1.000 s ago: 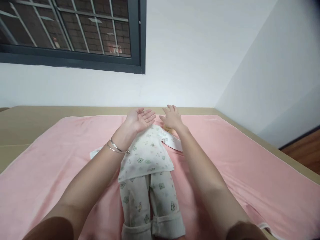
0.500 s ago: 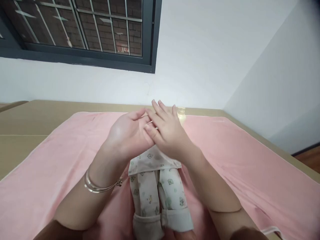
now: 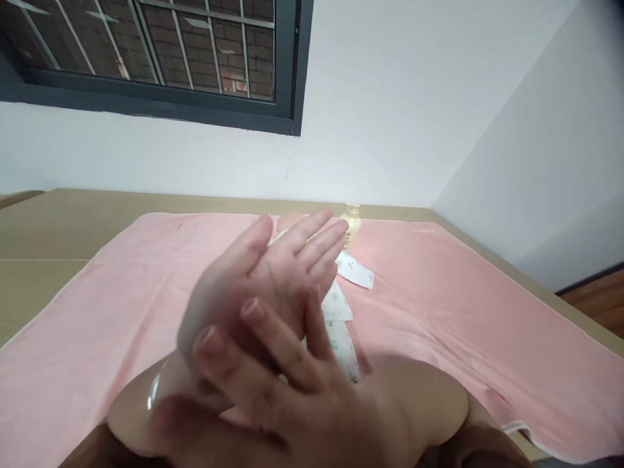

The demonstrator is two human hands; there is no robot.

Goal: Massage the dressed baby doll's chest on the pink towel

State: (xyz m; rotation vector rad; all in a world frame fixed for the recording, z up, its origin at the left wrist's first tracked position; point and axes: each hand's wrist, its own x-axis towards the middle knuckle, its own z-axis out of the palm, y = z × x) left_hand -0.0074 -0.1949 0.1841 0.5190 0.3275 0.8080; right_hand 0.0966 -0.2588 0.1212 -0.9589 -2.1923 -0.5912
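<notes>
My left hand (image 3: pixel 273 279) is raised with the palm up and its fingers stretched out, holding nothing. Closer to the camera, my right hand (image 3: pixel 302 396) lies against the heel and wrist of the left one, its fingers spread apart. A bracelet (image 3: pixel 154 390) shows on my left wrist. Beneath both hands lies a small figure in white clothes (image 3: pixel 344 338) with a green print. One patterned sleeve (image 3: pixel 355 270) sticks out to the right, and a rounded skin-toned top (image 3: pixel 291 222) shows behind my fingers. Whether it is a doll or a baby cannot be made out.
A pink blanket (image 3: pixel 463 312) covers most of the wooden surface (image 3: pixel 58 227). A pale yellowish bottle (image 3: pixel 353 224) with dark lettering stands at the back, beyond the sleeve. White walls and a barred window (image 3: pixel 209 52) rise behind.
My right hand has slid from the left fingers down toward the left wrist and nearer the camera. My left hand has turned, fingers pointing away to the right. The sleeve has come into sight.
</notes>
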